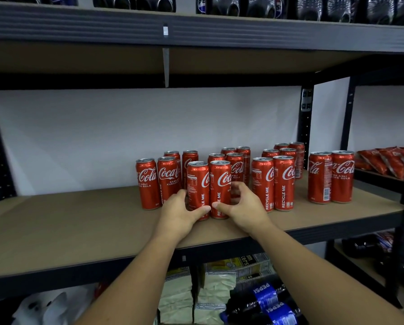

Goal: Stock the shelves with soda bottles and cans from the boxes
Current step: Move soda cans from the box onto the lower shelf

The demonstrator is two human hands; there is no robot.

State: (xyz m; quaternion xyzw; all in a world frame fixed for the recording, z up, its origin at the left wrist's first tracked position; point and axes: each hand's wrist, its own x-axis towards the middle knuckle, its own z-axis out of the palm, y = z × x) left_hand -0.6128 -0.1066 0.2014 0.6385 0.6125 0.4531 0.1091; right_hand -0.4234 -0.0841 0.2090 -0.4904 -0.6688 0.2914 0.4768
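Cans of cola, two of them side by side, stand upright near the front of the middle shelf [79, 221]: our left hand [181, 213] wraps the left can [197, 184] low on its body and our right hand [242, 207] cups the right can [220, 184] the same way, thumbs nearly meeting in front. We judge them full, so heavy for their size, stiff but easy to dent and slick, best held low around the body. Bare board lies open to the left, while the other cans [272, 181] crowd close behind and to both sides, and the shelf's front edge is near.
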